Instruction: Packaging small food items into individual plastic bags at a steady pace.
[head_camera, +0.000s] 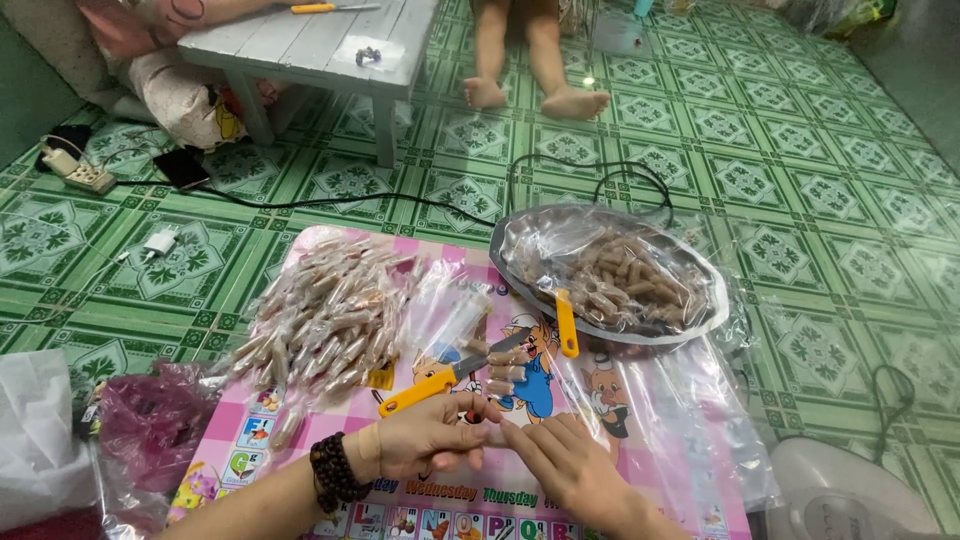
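My left hand (430, 440) wears a dark bead bracelet and pinches a small brown roll at its fingertips, low on the pink board (690, 470). My right hand (565, 465) meets it there, fingers touching the same piece. Just above lie a few short brown rolls (503, 375) and a yellow-handled knife (440, 382). A heap of wrapped rolls (325, 315) fills the board's left part. A metal tray (700, 320) lined with clear plastic holds unwrapped brown rolls (630, 275) and a second yellow-handled tool (567, 325).
Clear bags (450, 310) lie on the board. A purple plastic bag (150, 425) sits at the left, a white fan base (840, 495) at the lower right. A low white table (310, 50), another person's bare legs (535, 70), a power strip (85, 172) and black cables (590, 180) lie beyond.
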